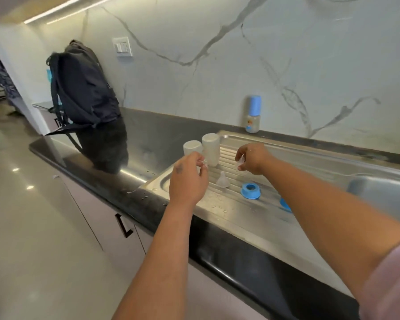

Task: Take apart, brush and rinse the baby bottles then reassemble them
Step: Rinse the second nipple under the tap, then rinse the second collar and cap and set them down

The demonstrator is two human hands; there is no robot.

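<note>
Two clear bottle bodies stand upside down on the steel drainboard [245,218], a short one [191,147] and a taller one [211,147]. Just in front of them my left hand [188,179] pinches a small clear piece, too blurred to name. My right hand [252,158] holds a clear teat [240,163] above the drainboard. Another clear teat [222,180] stands on the drainboard between my hands. A blue screw ring [251,190] lies beside it, and a second blue ring [285,205] is half hidden by my right forearm. An assembled bottle with a blue cap [253,114] stands against the wall.
A dark backpack [83,86] leans on the black counter [148,137] at the left. The sink basin [379,195] opens to the right of the drainboard. Water drops lie on the counter's edge. A wall switch [122,46] is above.
</note>
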